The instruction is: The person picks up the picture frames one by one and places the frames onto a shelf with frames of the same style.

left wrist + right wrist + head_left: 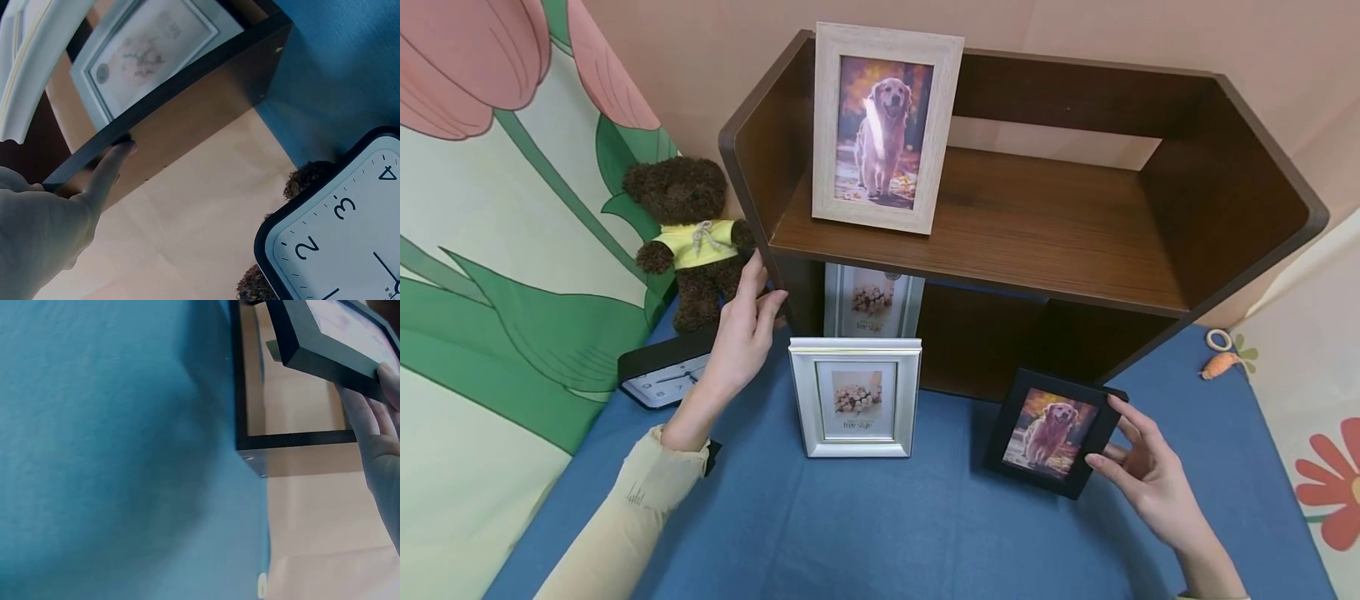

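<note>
My right hand (1153, 479) pinches the right edge of a small black picture frame (1078, 487) with a dog photo, thumb in front and fingers behind. In the right wrist view, this frame (331, 365) is tilted above the blue cloth. My left hand (741, 337) touches the left side panel of a dark brown shelf (1037, 225); in the left wrist view, one finger lies straight against the panel's outer face (194, 115). A silver frame (797, 400) stands in front of the shelf, and another silver-grey frame (835, 304) stands in its lower compartment. A whitish wooden frame (947, 133) stands on the upper board.
A brown teddy bear (696, 246) in a yellow top sits left of the shelf, behind a black-rimmed clock (662, 383). A small orange carrot toy with a ring (1220, 364) lies at the far right. Blue cloth (880, 533) covers the table.
</note>
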`<state>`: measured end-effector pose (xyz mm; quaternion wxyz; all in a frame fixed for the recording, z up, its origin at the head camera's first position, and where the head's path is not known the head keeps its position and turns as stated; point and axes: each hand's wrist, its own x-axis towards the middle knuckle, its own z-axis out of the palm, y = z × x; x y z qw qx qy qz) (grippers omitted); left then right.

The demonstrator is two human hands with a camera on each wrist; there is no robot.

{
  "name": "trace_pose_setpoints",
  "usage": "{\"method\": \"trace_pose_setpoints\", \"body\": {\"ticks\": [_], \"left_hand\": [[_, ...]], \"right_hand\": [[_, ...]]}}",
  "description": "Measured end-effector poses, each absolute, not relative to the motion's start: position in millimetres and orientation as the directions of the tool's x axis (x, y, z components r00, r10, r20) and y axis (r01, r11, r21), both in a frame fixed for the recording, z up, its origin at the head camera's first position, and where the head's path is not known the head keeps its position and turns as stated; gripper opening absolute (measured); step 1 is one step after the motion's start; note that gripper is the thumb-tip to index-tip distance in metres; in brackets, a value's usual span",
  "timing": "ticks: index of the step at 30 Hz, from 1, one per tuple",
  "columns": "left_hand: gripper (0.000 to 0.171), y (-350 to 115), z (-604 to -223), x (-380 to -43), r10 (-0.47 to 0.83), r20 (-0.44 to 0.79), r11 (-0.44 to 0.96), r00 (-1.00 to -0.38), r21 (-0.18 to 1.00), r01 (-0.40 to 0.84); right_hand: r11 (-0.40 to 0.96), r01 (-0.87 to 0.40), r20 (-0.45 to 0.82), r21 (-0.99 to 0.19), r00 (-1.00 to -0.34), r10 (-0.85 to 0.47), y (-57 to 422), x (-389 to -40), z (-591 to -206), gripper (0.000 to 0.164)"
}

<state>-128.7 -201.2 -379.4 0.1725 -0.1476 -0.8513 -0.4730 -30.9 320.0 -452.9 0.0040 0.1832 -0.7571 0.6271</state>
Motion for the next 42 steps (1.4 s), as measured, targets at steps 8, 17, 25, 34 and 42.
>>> {"method": "trace_pose_setpoints", "body": {"ticks": [8,17,25,34,42], "left_hand": [[0.066,-200,-378,-128,0.086,0.42,0.503,-0.903,0.764,0.404],[0.069,-200,-379,-127,0.09,0.448,0.526,-0.89,0.737,0.424],[0.068,-200,-379,-127,0.095,0.469,0.531,-0.878,0.722,0.443],[0.069,-199,-380,-127,0.088,0.474,0.535,-0.876,0.719,0.443],[0.07,-199,-380,-127,0.09,0.48,0.54,-0.873,0.713,0.447]], "right_hand": [[0.179,-0.313,0.255,-0.933,-0.924,-0.286,314,-25,-430,0.09],[0.128,-0.361,0.304,-0.924,-0.895,-0.327,309,-17,-408,0.093],[0.085,-0.374,0.329,-0.923,-0.887,-0.323,307,-11,-385,0.088],[0.048,-0.415,0.388,-0.909,-0.881,-0.271,304,-6,-357,0.087],[-0.119,-0.491,0.503,-0.863,-0.815,-0.287,301,-7,-339,0.086]]}}
